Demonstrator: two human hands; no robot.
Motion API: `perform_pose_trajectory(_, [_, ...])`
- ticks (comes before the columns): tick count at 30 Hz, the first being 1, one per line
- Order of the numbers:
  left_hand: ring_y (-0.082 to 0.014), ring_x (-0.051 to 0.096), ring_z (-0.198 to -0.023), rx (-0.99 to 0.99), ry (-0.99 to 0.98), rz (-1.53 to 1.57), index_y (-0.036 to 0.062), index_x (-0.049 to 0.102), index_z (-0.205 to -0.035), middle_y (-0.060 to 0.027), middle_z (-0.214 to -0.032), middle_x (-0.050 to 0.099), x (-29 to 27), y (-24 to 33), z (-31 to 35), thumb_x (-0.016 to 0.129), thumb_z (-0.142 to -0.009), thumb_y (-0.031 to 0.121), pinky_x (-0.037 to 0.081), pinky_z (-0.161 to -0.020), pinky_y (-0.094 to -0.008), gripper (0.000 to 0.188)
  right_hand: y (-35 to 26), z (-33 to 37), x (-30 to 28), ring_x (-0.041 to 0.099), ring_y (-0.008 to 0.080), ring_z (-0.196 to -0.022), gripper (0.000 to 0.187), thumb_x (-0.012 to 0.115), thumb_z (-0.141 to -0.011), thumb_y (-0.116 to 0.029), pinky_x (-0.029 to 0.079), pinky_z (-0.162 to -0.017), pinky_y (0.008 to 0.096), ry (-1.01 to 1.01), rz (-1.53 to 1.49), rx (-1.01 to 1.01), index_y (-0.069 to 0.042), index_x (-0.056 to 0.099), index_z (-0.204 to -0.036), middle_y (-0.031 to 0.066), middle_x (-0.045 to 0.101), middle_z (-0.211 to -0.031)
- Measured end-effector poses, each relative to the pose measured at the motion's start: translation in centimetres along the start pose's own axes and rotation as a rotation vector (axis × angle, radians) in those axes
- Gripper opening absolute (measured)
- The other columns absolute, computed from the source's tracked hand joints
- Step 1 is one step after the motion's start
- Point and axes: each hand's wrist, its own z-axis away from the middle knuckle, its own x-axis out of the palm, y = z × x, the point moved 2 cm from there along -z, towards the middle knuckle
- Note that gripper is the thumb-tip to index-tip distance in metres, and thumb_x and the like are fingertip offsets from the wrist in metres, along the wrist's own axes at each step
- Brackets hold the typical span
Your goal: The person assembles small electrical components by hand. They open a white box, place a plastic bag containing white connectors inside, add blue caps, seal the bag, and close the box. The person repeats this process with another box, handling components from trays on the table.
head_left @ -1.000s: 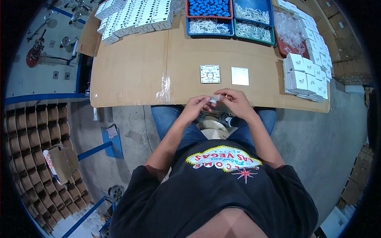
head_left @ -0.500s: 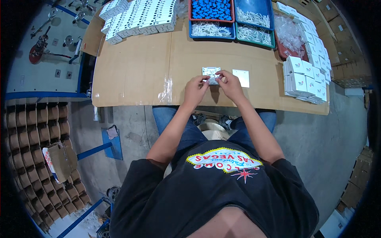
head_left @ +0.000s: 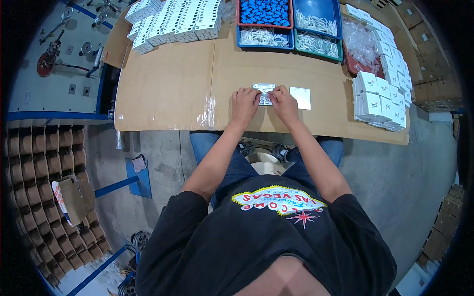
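Note:
A small white square fitting [head_left: 264, 88], with metallic-looking detail on its upper face, lies on the cardboard-covered table in front of me. My left hand [head_left: 244, 105] is closed at its left side, fingers bent and fingertips on it. From the right side, my right hand [head_left: 285, 104] also pinches it, its fingertips near the middle. The fingers hide much of the fitting, and any small part between them cannot be made out. Just right of my right hand, a flat white square plate [head_left: 300, 98] lies by itself.
Beyond my hands stand a red tray [head_left: 238, 23] of blue pieces and blue and green trays [head_left: 311, 55] of small white parts. Stacked white boxes [head_left: 377, 106] fill the table's right end, beside a red tray of clear bags [head_left: 359, 42]. White units [head_left: 177, 22] stand in rows far left.
Both hands have shifted slightly, with the fingers now flatter and lower over the fitting. The right hand's raised fingers have come down. The fitting and plate stay in nearly the same place.

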Motion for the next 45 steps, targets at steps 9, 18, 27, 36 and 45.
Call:
perform_pose_trajectory(9, [-0.0248,0.063,-0.094,0.041,-0.057,-0.059,0.0143,0.073,-0.098,-0.0020,-0.094,0.070,-0.4,0.0,-0.5,0.072,-0.087,0.020,0.044,-0.086,-0.0418,0.013,-0.2,-1.0,-0.5,0.069,0.0296,-0.078,0.014,0.070,-0.089,-0.017,0.055,-0.065,0.0412,-0.083,0.031,-0.013,-0.012,0.068,-0.101,0.0068,0.066,-0.090])
perform_pose_trajectory(18, [-0.0256,0.062,-0.094,0.095,-0.015,0.036,0.0112,0.075,-0.099,-0.0047,-0.099,0.067,-0.9,0.4,0.7,0.077,-0.085,0.023,0.046,-0.085,-0.0415,0.019,-0.3,-0.6,-1.4,0.069,0.0293,-0.088,0.011,0.069,-0.089,-0.017,0.056,-0.074,0.0420,-0.213,0.020,-0.005,-0.008,0.071,-0.095,0.0068,0.067,-0.105])
perform_pose_trajectory(27, [-0.0265,0.060,-0.099,0.107,-0.036,0.012,0.0110,0.069,-0.103,-0.0051,-0.103,0.064,-0.4,0.5,1.5,0.075,-0.086,0.024,0.046,-0.086,-0.0433,0.022,-0.7,-1.8,-1.8,0.069,0.0300,-0.094,0.011,0.067,-0.087,-0.016,0.056,-0.079,0.0438,-0.367,0.179,0.061,-0.008,0.073,-0.092,0.0078,0.066,-0.104])
perform_pose_trajectory(36, [-0.0269,0.058,-0.100,0.131,-0.038,-0.056,0.0101,0.068,-0.104,-0.0048,-0.103,0.064,-0.7,1.1,1.6,0.075,-0.085,0.022,0.046,-0.085,-0.0414,0.023,-1.6,-1.9,-2.8,0.069,0.0304,-0.097,0.014,0.067,-0.084,-0.019,0.055,-0.082,0.0448,-0.443,0.169,0.115,-0.009,0.073,-0.092,0.0093,0.068,-0.103])
perform_pose_trajectory(45, [-0.0320,0.058,-0.109,0.096,-0.111,0.115,0.0069,0.057,-0.127,-0.0122,-0.115,0.062,-1.6,0.2,1.3,0.079,-0.082,0.034,0.046,-0.093,-0.0426,0.057,-1.8,-2.4,-3.0,0.067,0.0306,-0.104,0.022,0.070,-0.081,-0.018,0.053,-0.088,0.0440,-0.540,0.137,0.133,-0.010,0.072,-0.101,0.0089,0.068,-0.107])
